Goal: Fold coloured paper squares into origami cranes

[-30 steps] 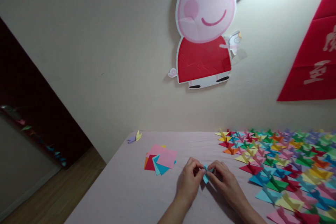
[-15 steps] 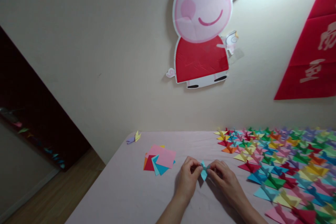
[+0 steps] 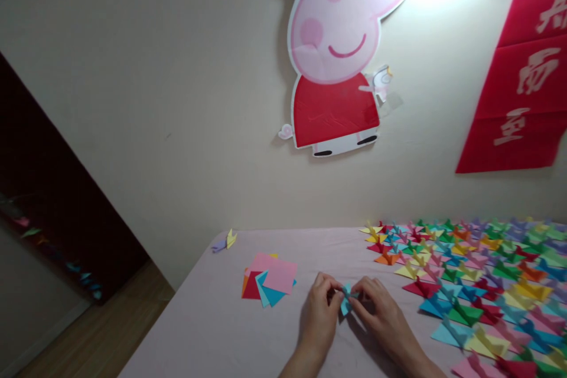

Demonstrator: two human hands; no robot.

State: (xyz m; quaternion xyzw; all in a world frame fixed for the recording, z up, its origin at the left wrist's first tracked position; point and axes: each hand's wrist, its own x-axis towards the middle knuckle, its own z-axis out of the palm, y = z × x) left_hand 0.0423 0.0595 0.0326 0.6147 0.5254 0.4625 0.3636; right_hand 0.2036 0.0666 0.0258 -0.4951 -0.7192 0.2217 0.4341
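Fingers (image 3: 331,292) of both hands are closed narrowly on a small light-blue folded paper piece (image 3: 345,302), thumb and fingertips of the left hand (image 3: 319,307) gripping its left edge and those of the right hand (image 3: 381,310) its right edge. The piece is held just above a pale pink bench (image 3: 212,331), a short way to the right of a fanned stack of flat coloured paper squares (image 3: 270,276), pink on top. Compared with half a second ago, the two hands have drawn closer together and the blue piece looks more compact, with less of its upper flap showing above the fingertips; it sits no nearer to the stack than before. This reads as a crease being pinched tighter, with the folding still under way. The piece's long axis runs away from the person, its upper tip pointing toward the wall behind the stack and its lower tip toward the person, leaning slightly left. Much further right of the stack lie rows of finished folded paper shapes in many colours (image 3: 478,283). Beyond the stack, at the bench's far corner, sit two small folded pieces, purple and yellow (image 3: 225,241). High on the wall hangs a pink cartoon pig cut-out in a red dress (image 3: 334,59).
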